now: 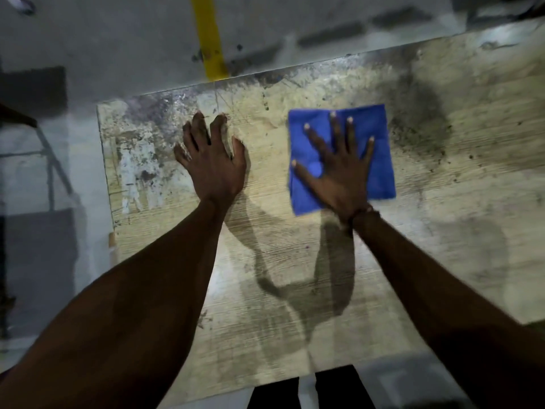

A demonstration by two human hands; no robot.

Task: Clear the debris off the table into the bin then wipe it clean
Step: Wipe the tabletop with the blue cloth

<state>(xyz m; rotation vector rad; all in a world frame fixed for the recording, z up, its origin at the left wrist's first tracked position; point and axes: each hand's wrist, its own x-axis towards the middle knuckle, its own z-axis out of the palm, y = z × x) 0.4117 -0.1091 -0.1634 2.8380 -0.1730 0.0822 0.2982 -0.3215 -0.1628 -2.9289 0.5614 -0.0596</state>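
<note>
my right hand (339, 169) lies spread flat on the blue cloth (380, 160), pressing it to the table (295, 261); my left hand (211, 156) rests beside it, fingers loosely spread, holding nothing. i'd keep the palm heavy and sweep toward the dark smudges beyond my fingertips, overlapping passes; no bin in view

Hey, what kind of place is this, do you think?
Probably a workshop or industrial space: a worn, stained table, bare grey concrete floor with a yellow painted line, and dim, harsh lighting.
</note>
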